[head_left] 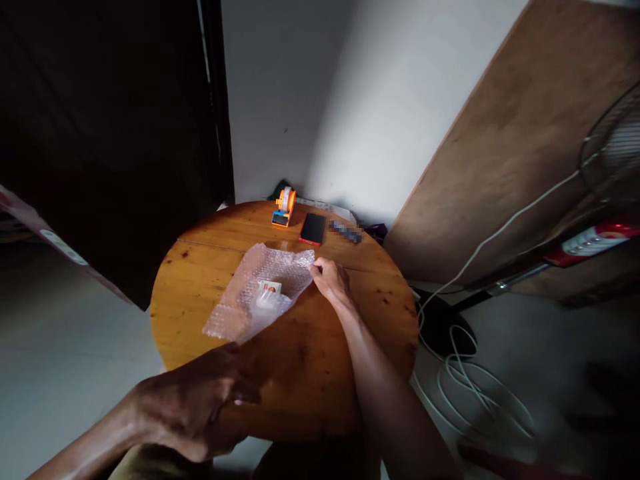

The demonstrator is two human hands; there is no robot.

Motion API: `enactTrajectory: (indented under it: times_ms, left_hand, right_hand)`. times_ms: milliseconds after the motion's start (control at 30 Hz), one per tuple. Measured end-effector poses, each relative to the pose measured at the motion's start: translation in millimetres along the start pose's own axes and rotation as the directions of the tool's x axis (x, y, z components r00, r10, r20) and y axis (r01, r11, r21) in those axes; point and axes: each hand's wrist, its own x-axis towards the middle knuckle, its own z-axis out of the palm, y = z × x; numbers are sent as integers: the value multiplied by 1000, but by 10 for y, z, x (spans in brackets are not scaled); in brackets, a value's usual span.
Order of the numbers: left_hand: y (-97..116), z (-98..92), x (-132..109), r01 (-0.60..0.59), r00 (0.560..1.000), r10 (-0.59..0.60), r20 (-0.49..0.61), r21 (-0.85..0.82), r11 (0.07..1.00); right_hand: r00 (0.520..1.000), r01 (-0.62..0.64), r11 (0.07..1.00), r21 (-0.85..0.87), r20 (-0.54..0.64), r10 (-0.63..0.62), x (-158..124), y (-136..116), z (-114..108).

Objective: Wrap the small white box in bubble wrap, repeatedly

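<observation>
A sheet of clear bubble wrap (245, 280) lies spread on the round wooden table (310, 373). On the sheet rests a small whitish box (271, 287) with red print, its near part covered by a fold of the clear plastic. My right hand (332, 279) pinches the right corner of the bubble wrap, fingers closed. Nearer to me, my left hand (195, 403) is over the table's front left edge, just below the wrap's near edge. Its fingers are bent and smeared by motion; whether they hold anything cannot be made out.
An orange and blue tape dispenser (284, 208) with a roll stands at the table's back, beside a red-edged phone (313, 229) and a blurred-out dark item (345, 231). To the right are a fan (613, 143) and its coiled white cable (470, 373). A white wall (300, 87) rises behind.
</observation>
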Motion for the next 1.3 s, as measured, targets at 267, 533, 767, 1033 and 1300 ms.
enactTrajectory:
  times_ms: [267, 533, 767, 1033, 1300]
  left_hand:
    - [-699, -401, 314, 446, 683, -456, -571, -169, 879]
    - [-918, 77, 572, 448, 829, -344, -441, 157, 880]
    - [-731, 497, 534, 447, 844, -346, -410, 183, 876]
    - [-760, 333, 550, 371, 910, -310, -276, 211, 904]
    - [-907, 375, 708, 430, 843, -361, -399, 95, 898]
  right_hand:
    - [1000, 24, 1000, -5, 7, -24, -35, -13, -47]
    - [999, 46, 999, -13, 11, -46, -6, 10, -1]
    - [999, 23, 999, -33, 27, -22, -24, 13, -27]
    - [999, 21, 998, -54, 31, -19, -53, 9, -72]
    - [989, 145, 989, -13, 9, -145, -112, -68, -101]
